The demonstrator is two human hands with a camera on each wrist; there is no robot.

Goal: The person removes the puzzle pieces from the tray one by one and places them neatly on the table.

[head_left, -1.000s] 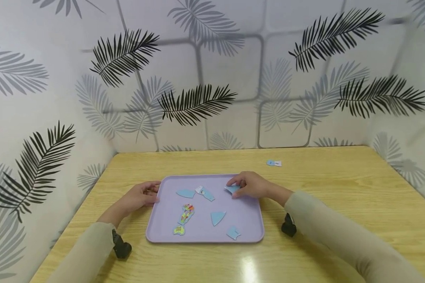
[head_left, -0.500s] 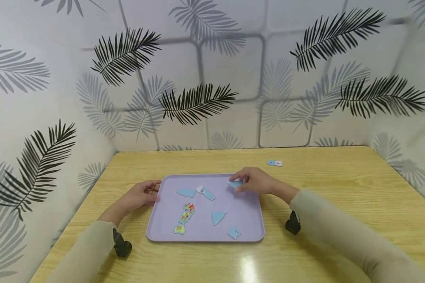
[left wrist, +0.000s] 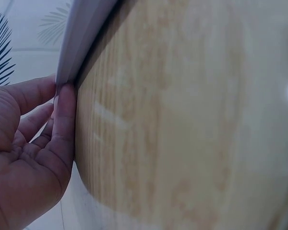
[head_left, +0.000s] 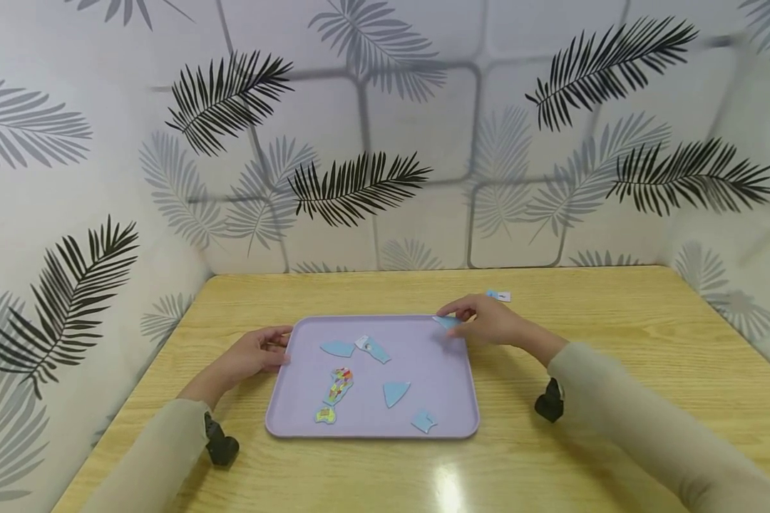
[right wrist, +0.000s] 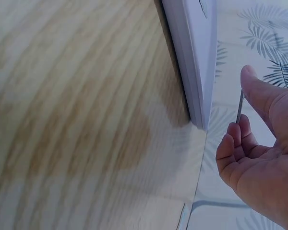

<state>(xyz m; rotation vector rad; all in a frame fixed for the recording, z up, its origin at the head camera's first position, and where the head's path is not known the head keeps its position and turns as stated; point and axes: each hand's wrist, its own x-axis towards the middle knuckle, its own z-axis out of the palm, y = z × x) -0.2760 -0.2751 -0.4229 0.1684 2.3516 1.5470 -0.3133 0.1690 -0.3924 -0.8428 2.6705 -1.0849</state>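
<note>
My right hand [head_left: 490,319] pinches a light blue flat puzzle piece [head_left: 446,322] between thumb and fingers, above the far right corner of the lilac tray [head_left: 433,370]. In the right wrist view the puzzle piece [right wrist: 240,106] shows edge-on, raised beyond the tray rim [right wrist: 194,72]. At the tray's left side my left hand [head_left: 257,354] holds the edge; the left wrist view has its fingertips right at the rim [left wrist: 81,43]. On the tray lie a multicoloured piece [head_left: 340,385], a small yellow piece [head_left: 325,415] and several blue ones, among them a pointed piece [head_left: 396,392].
A blue and white piece [head_left: 503,296] lies on the wooden table [head_left: 616,320] beyond the tray, partly hidden by my right hand. Leaf-patterned walls [head_left: 417,214] enclose the table at the back and sides.
My right hand has lifted the blue puzzle piece and carried it right and away from me, from over the tray to its far right corner. My left hand has stayed at the edge.
</note>
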